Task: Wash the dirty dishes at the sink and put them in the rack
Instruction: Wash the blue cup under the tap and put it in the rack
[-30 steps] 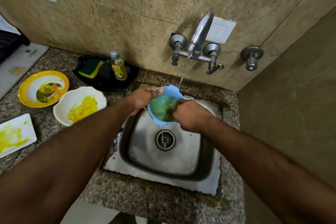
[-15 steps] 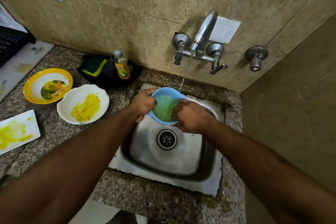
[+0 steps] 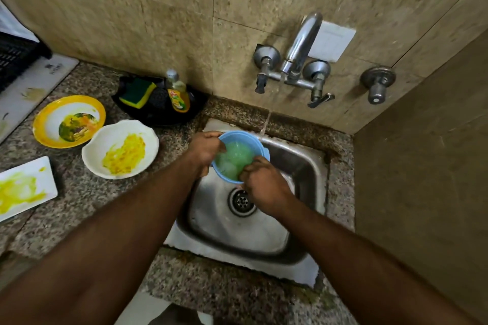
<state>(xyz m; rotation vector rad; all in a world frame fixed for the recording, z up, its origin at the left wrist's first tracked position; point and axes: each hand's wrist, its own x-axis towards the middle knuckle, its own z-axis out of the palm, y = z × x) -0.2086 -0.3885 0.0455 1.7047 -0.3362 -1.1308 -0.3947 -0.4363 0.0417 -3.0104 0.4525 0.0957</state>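
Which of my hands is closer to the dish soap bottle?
Left. The left hand grips the blue bowl just below-right of the soap bottle; the right hand is farther.

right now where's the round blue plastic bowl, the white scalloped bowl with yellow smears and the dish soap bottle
round blue plastic bowl (image 3: 257, 140), head view, on its far rim
white scalloped bowl with yellow smears (image 3: 101, 145), head view, on bare inner wall at its left
dish soap bottle (image 3: 179, 96), head view, on its yellow label

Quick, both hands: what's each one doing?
Left hand: grips the rim of the round blue plastic bowl.
Right hand: fingers reach inside that bowl; grip cannot be told.
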